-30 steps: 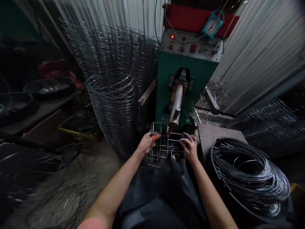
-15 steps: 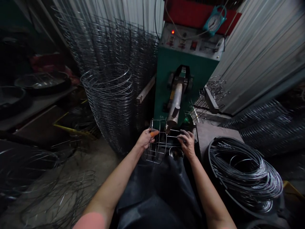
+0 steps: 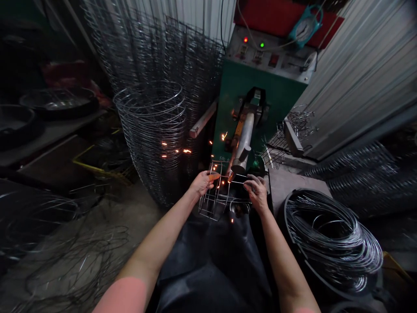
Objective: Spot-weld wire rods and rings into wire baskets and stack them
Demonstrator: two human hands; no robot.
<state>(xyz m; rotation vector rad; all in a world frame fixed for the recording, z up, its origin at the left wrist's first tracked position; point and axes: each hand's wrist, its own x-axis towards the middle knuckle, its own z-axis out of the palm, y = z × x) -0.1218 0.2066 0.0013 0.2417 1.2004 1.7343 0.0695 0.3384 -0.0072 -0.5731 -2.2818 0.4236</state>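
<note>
My left hand [image 3: 202, 183], with an orange cover on one digit, is closed on the left side of a small wire frame [image 3: 215, 202]. My right hand [image 3: 257, 191] pinches thin straight wires at the frame's right end. The wires between my hands meet the tip of a spot welder [image 3: 266, 80] under its thick metal arm [image 3: 245, 139]. Orange sparks [image 3: 186, 151] fly out leftward and downward from that tip. A red and a green lamp glow on the welder's panel. A small round bowl [image 3: 239, 208] is partly visible beneath the frame.
Tall stacks of wire baskets [image 3: 150, 126] stand on the left. To the right, a black tub [image 3: 288, 217] holds coiled wire rings [image 3: 335, 239], near a flat board [image 3: 295, 180]. A tangle of wire pieces [image 3: 295, 126] sits beside the welder. Loose wires lie on the floor at left.
Sparks have burst out at the welder tip, and the green lamp has come on. Both hands keep their hold on the frame. The view has shifted slightly.
</note>
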